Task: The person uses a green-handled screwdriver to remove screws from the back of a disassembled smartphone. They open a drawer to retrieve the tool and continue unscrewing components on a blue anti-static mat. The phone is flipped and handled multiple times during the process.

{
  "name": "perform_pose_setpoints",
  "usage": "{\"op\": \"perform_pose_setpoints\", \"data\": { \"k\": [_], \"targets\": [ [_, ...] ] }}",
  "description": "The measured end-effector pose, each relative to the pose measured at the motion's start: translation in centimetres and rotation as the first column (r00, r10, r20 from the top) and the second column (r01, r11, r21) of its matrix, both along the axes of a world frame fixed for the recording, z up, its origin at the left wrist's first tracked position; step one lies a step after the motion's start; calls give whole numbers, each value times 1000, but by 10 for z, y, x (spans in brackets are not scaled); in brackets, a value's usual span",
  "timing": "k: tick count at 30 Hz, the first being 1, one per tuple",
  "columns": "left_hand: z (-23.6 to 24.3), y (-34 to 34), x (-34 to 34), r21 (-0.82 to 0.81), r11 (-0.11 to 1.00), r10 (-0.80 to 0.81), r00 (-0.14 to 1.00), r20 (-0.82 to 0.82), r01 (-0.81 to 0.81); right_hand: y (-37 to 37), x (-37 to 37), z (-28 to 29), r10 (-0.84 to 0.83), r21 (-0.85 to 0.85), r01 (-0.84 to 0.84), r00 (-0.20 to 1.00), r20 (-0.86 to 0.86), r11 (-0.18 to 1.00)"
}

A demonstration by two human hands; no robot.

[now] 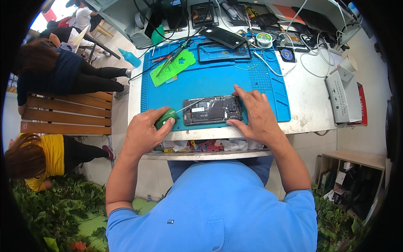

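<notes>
An opened smartphone (212, 111) lies lengthwise on the blue repair mat (235, 75) near the table's front edge. Its back cover is off, and a dark battery and inner parts show. My left hand (145, 129) is closed round a green handheld object with a thin metal tip (170, 117), mostly hidden by my fingers. That tip reaches over the phone's upper left part; I cannot tell if it touches. At the phone's right end, my right hand (257, 112) grips it, thumb at the near corner and fingers at the far one.
Behind the phone lie a green card (178, 65), a soldering iron (174, 56), a black phone frame (223, 52) and a solder spool (264, 40). A light-blue bottle (130, 57) stands left, a white box (343, 96) right. Cables cross the back. People are at the left.
</notes>
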State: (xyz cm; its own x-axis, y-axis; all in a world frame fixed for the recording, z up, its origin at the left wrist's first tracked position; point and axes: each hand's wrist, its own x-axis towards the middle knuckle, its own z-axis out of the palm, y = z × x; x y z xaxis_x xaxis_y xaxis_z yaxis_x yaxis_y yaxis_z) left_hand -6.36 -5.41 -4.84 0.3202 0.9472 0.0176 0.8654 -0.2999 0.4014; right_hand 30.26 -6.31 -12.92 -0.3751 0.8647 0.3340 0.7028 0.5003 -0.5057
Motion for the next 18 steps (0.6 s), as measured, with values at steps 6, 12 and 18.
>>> {"op": "perform_pose_setpoints", "data": {
  "k": [6,12,18],
  "targets": [
    [3,-2,-4,-5,999,43,999,-2,-43,1,0,0,1,29,0,1000,-21,1000],
    [5,-3,-6,-4,999,41,998,-43,-41,0,0,-2,-5,25,6,1000,-22,1000],
    [8,-3,0,-48,998,45,998,-43,-47,0,0,-3,-5,16,5,1000,-28,1000]
  ]
}}
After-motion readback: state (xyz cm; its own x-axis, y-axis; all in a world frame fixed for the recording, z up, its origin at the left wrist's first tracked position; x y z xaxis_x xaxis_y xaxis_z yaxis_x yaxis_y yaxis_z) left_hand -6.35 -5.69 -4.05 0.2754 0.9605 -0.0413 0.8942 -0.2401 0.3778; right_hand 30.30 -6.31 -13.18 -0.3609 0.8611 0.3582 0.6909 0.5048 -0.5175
